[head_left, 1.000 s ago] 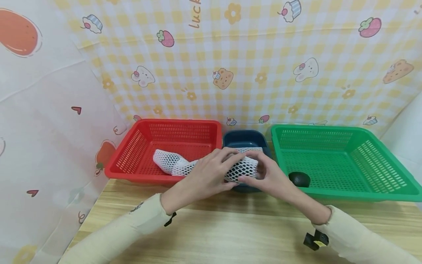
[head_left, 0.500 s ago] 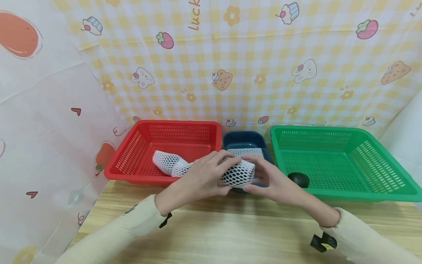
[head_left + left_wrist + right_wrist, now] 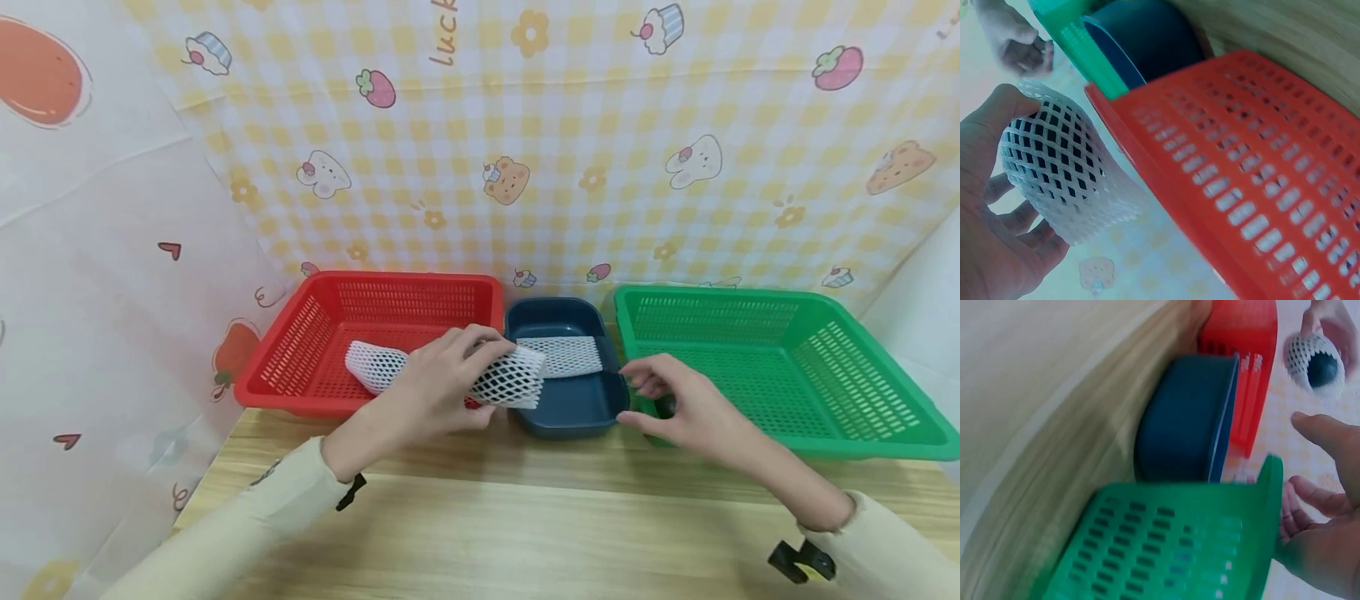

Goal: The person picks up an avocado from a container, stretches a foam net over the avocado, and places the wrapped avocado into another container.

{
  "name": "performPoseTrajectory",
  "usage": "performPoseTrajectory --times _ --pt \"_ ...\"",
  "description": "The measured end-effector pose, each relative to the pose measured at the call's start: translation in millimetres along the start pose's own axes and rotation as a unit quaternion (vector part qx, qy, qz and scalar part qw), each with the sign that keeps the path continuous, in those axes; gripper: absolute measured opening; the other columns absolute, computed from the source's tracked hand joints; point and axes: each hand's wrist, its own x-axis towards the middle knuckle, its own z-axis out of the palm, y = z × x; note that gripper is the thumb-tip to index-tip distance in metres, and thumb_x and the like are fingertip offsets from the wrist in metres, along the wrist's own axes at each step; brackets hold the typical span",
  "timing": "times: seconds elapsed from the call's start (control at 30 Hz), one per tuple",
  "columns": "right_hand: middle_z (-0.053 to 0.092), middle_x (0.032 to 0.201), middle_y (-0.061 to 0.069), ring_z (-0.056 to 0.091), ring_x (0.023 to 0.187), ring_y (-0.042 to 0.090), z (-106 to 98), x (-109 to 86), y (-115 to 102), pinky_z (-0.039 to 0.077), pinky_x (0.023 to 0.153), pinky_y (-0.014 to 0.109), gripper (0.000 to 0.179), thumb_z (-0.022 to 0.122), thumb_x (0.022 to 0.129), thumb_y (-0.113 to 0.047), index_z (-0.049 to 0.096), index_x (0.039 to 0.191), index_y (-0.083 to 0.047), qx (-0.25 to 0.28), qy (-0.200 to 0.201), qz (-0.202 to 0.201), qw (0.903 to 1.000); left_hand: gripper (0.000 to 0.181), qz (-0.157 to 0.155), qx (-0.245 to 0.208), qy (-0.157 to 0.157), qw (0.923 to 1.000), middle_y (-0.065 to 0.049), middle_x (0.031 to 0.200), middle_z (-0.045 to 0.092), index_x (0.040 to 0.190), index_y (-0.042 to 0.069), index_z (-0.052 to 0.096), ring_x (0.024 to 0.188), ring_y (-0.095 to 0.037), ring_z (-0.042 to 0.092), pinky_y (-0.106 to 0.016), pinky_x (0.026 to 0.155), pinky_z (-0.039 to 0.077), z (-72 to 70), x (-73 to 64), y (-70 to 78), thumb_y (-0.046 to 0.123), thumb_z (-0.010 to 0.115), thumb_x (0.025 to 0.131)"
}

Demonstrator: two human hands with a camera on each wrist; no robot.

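Observation:
My left hand (image 3: 438,375) grips a dark avocado (image 3: 1322,369) wrapped in a white foam net sleeve (image 3: 1054,156), above the right front corner of the red basket (image 3: 420,279). Thumb and fingers curl round the sleeve, whose open end faces right. The right hand (image 3: 686,404) hovers with bent, parted fingers at the near left rim of the green basket (image 3: 817,298), holding nothing. Behind its fingers a second avocado (image 3: 664,406) shows only in part. Another white foam net (image 3: 375,365) lies in the red basket, partly hidden by my left hand.
Between the two baskets stands a dark blue tub (image 3: 573,408), with a flat, white foam net (image 3: 570,356) lying in it. All three containers are lined up on a wooden table (image 3: 510,533) against a checked cloth (image 3: 450,142).
The right hand has let go of the netted avocado and moved right to the green basket. My left hand has carried the netted avocado left, away from the blue tub.

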Motion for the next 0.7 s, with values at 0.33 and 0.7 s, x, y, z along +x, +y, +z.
performPoseTrajectory --times 0.33,0.7 --pt "0.058 0.081 -0.006 0.057 0.069 0.007 -20.6 -13.3 4.5 0.051 0.061 0.028 0.037 0.083 0.085 -0.038 0.060 0.094 -0.011 -0.012 -0.119 0.117 0.9859 0.081 -0.055 0.003 -0.020 0.9983 -0.006 0.132 0.055 0.139 0.014 0.056 0.113 -0.021 0.054 -0.041 0.080 0.057 -18.6 -15.7 -25.3 0.028 0.094 0.069" --pt "0.062 0.074 -0.010 0.061 0.066 0.008 -26.5 -8.8 1.7 0.052 0.060 0.028 0.030 0.080 0.089 -0.037 0.068 0.091 -0.009 -0.008 -0.177 0.128 0.9759 0.073 -0.131 0.029 -0.053 0.9896 -0.006 0.128 0.055 0.137 0.015 0.056 0.108 -0.024 0.054 -0.046 0.070 0.057 -52.8 -37.4 -57.6 0.024 0.088 0.072"
